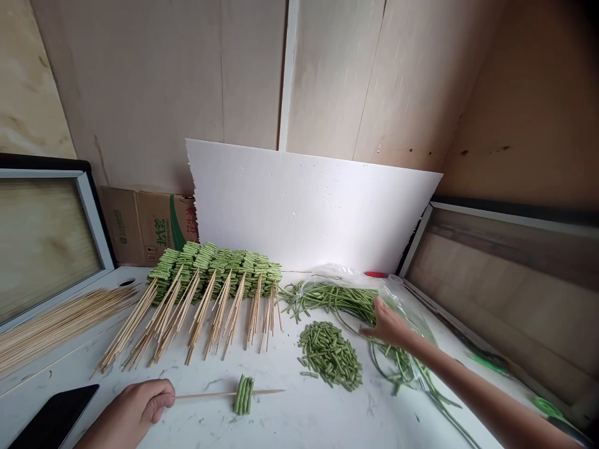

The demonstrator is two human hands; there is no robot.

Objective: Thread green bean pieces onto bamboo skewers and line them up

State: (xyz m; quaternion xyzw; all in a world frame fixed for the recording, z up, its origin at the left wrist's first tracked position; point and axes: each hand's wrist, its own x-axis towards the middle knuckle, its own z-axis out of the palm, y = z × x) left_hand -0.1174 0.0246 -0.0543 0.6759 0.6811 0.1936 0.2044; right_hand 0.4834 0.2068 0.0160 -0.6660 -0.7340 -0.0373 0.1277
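My left hand is closed around the blunt end of a bamboo skewer near the table's front edge. A few short green bean pieces are threaded on it. My right hand reaches out to the long green beans lying on a clear plastic bag, fingers bent onto them. A heap of cut bean pieces lies between my hands. Rows of finished bean skewers are laid out at the back left.
A bundle of bare skewers lies at the far left. A dark phone sits at the front left corner. A white foam board leans against the wall, a cardboard box beside it.
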